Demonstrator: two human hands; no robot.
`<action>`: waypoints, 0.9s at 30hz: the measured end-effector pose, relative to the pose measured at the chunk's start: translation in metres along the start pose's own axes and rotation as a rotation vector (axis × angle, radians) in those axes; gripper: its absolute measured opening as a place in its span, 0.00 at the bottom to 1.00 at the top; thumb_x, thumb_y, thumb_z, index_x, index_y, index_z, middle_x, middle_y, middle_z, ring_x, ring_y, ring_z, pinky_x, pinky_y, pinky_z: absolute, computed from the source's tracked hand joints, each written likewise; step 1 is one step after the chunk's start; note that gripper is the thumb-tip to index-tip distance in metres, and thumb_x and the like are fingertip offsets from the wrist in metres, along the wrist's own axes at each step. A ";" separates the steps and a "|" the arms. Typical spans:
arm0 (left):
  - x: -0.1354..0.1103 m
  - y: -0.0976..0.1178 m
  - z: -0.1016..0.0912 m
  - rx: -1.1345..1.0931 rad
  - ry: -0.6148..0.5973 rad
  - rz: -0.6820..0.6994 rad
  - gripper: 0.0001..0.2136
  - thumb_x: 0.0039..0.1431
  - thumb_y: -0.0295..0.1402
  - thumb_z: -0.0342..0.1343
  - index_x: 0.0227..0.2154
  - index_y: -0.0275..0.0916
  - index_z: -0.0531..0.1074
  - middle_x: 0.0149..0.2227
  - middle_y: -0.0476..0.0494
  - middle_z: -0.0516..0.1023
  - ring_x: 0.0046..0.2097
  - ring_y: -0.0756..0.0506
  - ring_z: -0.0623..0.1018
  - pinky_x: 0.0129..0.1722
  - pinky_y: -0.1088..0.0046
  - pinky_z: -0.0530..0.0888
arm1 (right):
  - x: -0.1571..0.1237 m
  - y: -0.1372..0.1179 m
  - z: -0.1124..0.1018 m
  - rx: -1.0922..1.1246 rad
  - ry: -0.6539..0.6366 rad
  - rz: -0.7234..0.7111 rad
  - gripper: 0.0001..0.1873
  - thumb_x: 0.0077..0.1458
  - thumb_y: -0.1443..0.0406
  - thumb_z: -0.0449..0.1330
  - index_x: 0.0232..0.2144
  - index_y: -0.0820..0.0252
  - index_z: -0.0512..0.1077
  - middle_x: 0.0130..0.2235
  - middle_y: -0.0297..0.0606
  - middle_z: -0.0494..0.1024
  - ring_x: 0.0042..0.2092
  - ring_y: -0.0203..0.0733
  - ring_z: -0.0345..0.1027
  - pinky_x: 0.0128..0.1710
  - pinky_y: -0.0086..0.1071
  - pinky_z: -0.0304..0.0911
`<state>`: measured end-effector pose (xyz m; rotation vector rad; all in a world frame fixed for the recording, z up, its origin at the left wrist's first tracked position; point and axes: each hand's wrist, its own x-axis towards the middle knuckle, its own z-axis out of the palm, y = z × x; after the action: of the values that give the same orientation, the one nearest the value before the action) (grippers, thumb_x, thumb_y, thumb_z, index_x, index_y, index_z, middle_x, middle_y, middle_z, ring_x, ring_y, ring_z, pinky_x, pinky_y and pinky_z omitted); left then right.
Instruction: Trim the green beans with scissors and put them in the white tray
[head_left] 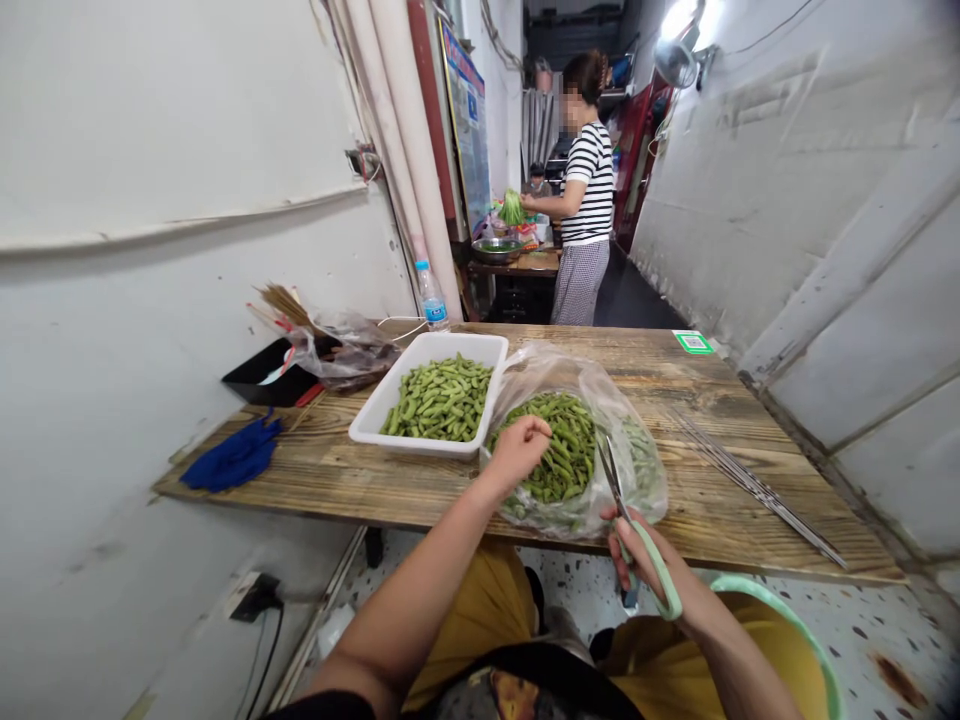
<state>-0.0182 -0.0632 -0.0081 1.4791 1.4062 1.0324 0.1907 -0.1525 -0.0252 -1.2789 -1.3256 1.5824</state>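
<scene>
Edamame pods fill a clear plastic bag that lies open at the front of the wooden table. Over the bag's left side is my left hand, its fingers curled closed; whatever they may hold is too small to make out. My right hand grips scissors with pale green handles at the table's front edge. Their blades point up beside the bag's right side and stand slightly apart. Just left of the bag, a white plastic tub holds many more green pods.
Thin metal skewers lie on the table at right. A blue glove, a black tray and a water bottle are at left. A pale green rim shows below. Behind, another person holds leafy greens.
</scene>
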 end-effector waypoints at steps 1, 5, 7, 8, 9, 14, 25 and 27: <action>0.003 0.000 0.003 0.184 0.006 0.102 0.09 0.48 0.28 0.50 0.33 0.38 0.71 0.27 0.47 0.75 0.31 0.47 0.74 0.35 0.70 0.69 | -0.001 0.000 0.000 0.017 -0.001 0.006 0.23 0.53 0.47 0.53 0.42 0.56 0.67 0.25 0.30 0.67 0.23 0.36 0.62 0.22 0.30 0.62; 0.016 0.001 0.012 0.756 -0.147 0.351 0.06 0.50 0.28 0.55 0.31 0.39 0.76 0.33 0.41 0.77 0.40 0.41 0.74 0.44 0.64 0.66 | 0.000 0.004 0.001 -0.026 0.017 0.033 0.22 0.54 0.47 0.52 0.40 0.57 0.67 0.23 0.28 0.64 0.21 0.35 0.59 0.20 0.29 0.58; 0.024 0.002 0.013 0.892 -0.217 0.387 0.05 0.52 0.30 0.55 0.29 0.38 0.76 0.32 0.39 0.76 0.40 0.40 0.74 0.43 0.63 0.67 | 0.002 0.008 0.001 -0.064 0.030 0.047 0.21 0.54 0.47 0.52 0.39 0.57 0.66 0.23 0.28 0.63 0.21 0.34 0.58 0.19 0.28 0.57; 0.028 0.003 0.013 0.927 -0.239 0.410 0.05 0.52 0.30 0.55 0.29 0.37 0.76 0.33 0.38 0.75 0.39 0.40 0.74 0.42 0.63 0.67 | 0.003 0.009 0.001 -0.076 0.029 0.050 0.21 0.54 0.47 0.52 0.39 0.57 0.65 0.23 0.28 0.63 0.20 0.33 0.57 0.19 0.28 0.56; 0.032 0.003 0.012 0.938 -0.259 0.439 0.05 0.52 0.30 0.55 0.29 0.36 0.75 0.33 0.38 0.75 0.39 0.40 0.74 0.41 0.64 0.67 | 0.005 0.011 0.001 -0.084 0.026 0.048 0.21 0.54 0.47 0.52 0.38 0.57 0.64 0.23 0.27 0.63 0.20 0.32 0.57 0.18 0.27 0.56; 0.034 0.001 0.010 0.630 -0.226 0.472 0.04 0.54 0.28 0.54 0.32 0.36 0.72 0.35 0.42 0.75 0.38 0.45 0.73 0.39 0.70 0.68 | 0.010 0.012 0.001 -0.126 0.029 0.027 0.20 0.54 0.47 0.52 0.34 0.57 0.63 0.19 0.25 0.59 0.18 0.31 0.53 0.17 0.27 0.55; 0.017 -0.006 0.018 0.165 -0.225 0.172 0.09 0.50 0.31 0.57 0.34 0.34 0.77 0.36 0.43 0.81 0.38 0.46 0.77 0.41 0.73 0.69 | 0.022 0.004 0.005 -0.150 -0.031 0.020 0.19 0.54 0.47 0.53 0.30 0.57 0.63 0.16 0.22 0.56 0.15 0.28 0.49 0.14 0.23 0.50; 0.018 -0.006 0.017 0.184 -0.207 0.158 0.10 0.50 0.32 0.57 0.34 0.35 0.78 0.37 0.42 0.81 0.39 0.46 0.77 0.42 0.73 0.69 | 0.024 0.005 0.005 -0.159 -0.031 0.016 0.19 0.54 0.48 0.54 0.31 0.57 0.64 0.16 0.22 0.56 0.15 0.28 0.49 0.14 0.23 0.50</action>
<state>-0.0033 -0.0458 -0.0186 1.8003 1.2795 0.8335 0.1799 -0.1330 -0.0355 -1.3672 -1.4887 1.5385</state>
